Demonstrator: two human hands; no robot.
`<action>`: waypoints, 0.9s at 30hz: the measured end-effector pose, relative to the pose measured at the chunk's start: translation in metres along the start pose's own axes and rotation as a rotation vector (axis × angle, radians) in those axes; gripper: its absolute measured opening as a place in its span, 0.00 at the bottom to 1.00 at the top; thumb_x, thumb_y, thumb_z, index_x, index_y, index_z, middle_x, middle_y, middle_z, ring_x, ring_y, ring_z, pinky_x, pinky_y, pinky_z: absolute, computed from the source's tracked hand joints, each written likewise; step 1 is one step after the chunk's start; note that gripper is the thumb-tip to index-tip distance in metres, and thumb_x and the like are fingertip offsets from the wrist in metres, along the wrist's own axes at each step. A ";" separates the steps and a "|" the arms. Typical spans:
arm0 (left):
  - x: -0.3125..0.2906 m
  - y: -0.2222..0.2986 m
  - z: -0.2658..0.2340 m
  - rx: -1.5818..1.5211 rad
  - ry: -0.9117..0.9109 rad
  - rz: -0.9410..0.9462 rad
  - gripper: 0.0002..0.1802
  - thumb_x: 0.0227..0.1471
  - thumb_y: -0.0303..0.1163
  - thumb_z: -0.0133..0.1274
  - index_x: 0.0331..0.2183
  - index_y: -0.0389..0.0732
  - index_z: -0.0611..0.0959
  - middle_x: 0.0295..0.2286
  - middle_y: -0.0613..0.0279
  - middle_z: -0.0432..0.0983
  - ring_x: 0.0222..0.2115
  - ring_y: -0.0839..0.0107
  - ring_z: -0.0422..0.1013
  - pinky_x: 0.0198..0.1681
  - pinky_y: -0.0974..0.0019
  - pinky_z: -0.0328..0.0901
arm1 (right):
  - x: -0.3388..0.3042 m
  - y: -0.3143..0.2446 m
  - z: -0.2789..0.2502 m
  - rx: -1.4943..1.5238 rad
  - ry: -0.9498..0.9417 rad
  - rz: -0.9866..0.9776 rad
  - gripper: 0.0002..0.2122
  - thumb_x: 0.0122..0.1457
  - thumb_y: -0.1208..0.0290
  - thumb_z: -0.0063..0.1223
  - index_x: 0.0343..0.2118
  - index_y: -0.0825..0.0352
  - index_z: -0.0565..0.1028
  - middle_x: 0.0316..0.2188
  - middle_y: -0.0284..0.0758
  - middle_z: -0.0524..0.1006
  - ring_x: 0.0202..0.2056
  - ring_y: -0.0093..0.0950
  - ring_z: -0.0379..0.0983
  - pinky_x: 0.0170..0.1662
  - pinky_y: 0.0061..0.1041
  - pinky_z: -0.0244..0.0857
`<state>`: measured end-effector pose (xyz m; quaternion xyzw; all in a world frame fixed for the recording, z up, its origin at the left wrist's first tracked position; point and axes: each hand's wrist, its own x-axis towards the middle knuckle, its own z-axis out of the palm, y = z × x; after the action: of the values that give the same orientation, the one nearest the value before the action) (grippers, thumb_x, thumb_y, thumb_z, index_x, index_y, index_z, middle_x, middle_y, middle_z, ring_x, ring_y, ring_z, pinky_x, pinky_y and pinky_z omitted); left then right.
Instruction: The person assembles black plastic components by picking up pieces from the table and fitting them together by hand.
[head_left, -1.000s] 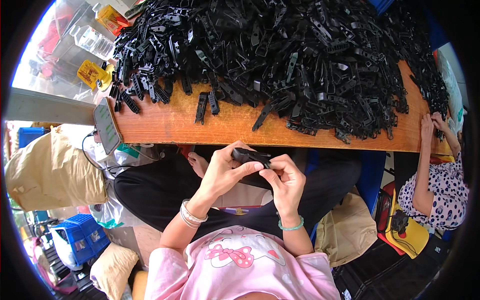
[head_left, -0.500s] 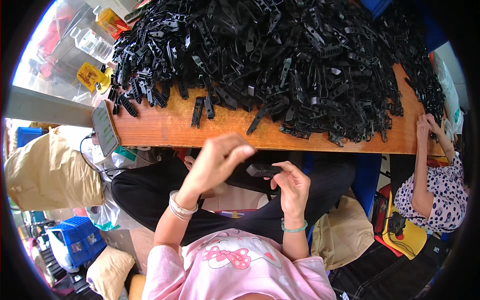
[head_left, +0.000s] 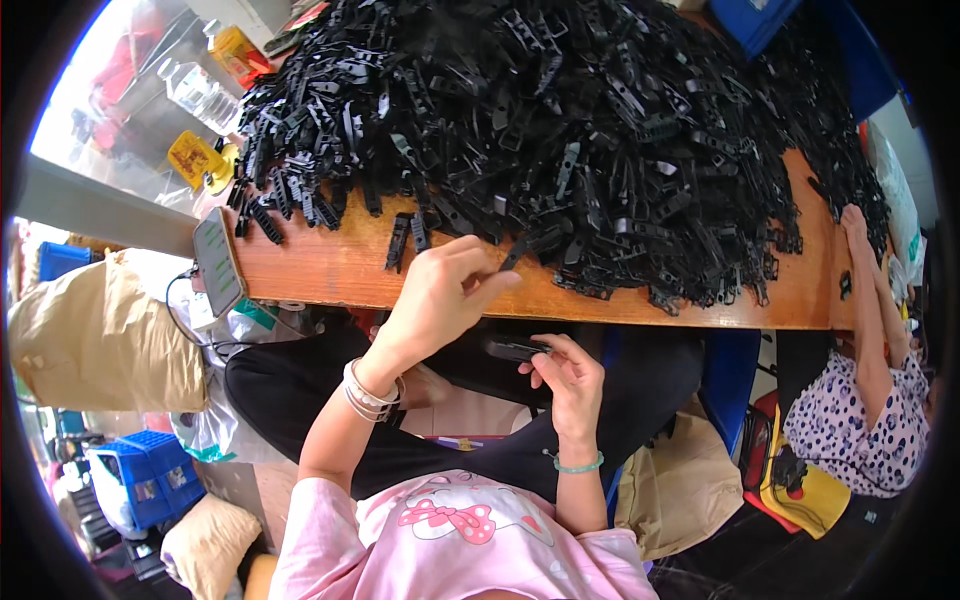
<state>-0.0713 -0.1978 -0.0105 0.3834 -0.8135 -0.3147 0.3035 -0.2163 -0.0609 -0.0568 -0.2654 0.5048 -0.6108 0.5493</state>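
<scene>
Hovering over the front edge of the wooden desk (head_left: 300, 272), the left hand (head_left: 440, 295) has its fingertips at a dark strip (head_left: 513, 253) beside the black heap (head_left: 470, 110); whether they grip it cannot be told. Below, the right hand's (head_left: 576, 392) fingers pinch a black piece (head_left: 512, 349).

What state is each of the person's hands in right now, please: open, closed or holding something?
Left hand: partly curled beside a slim black part; whether it holds it cannot be told.
Right hand: closed, holding a black plastic piece.
</scene>
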 end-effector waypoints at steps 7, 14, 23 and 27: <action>0.004 -0.073 -0.044 -0.039 0.564 -0.302 0.04 0.50 0.23 0.55 0.28 0.32 0.79 0.19 0.62 0.73 0.17 0.78 0.65 0.21 0.74 0.60 | 0.002 0.001 -0.006 0.027 -0.013 0.001 0.09 0.54 0.81 0.53 0.39 0.74 0.76 0.24 0.29 0.69 0.23 0.20 0.70 0.28 0.15 0.62; -0.003 -0.079 -0.047 0.187 0.540 -0.231 0.06 0.45 0.21 0.55 0.30 0.35 0.80 0.24 0.58 0.75 0.20 0.69 0.71 0.24 0.71 0.65 | -0.001 0.004 0.001 0.051 -0.064 0.040 0.09 0.54 0.81 0.53 0.38 0.75 0.76 0.23 0.29 0.69 0.23 0.19 0.70 0.28 0.16 0.64; 0.024 -0.077 -0.043 0.607 0.334 0.235 0.13 0.42 0.20 0.56 0.35 0.39 0.81 0.22 0.60 0.65 0.21 0.64 0.68 0.24 0.64 0.64 | -0.003 0.009 0.010 0.017 -0.133 0.062 0.09 0.55 0.81 0.53 0.39 0.74 0.75 0.25 0.30 0.71 0.25 0.19 0.71 0.27 0.15 0.62; 0.011 -0.082 -0.047 0.498 0.343 0.269 0.11 0.43 0.18 0.56 0.34 0.37 0.81 0.23 0.60 0.69 0.21 0.65 0.69 0.23 0.67 0.64 | 0.000 0.011 0.014 -0.002 -0.145 0.071 0.10 0.55 0.81 0.54 0.40 0.74 0.75 0.27 0.31 0.72 0.26 0.19 0.72 0.27 0.14 0.62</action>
<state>-0.0069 -0.2614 -0.0400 0.3822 -0.8459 0.0060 0.3719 -0.1994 -0.0643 -0.0619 -0.2914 0.4733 -0.5696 0.6055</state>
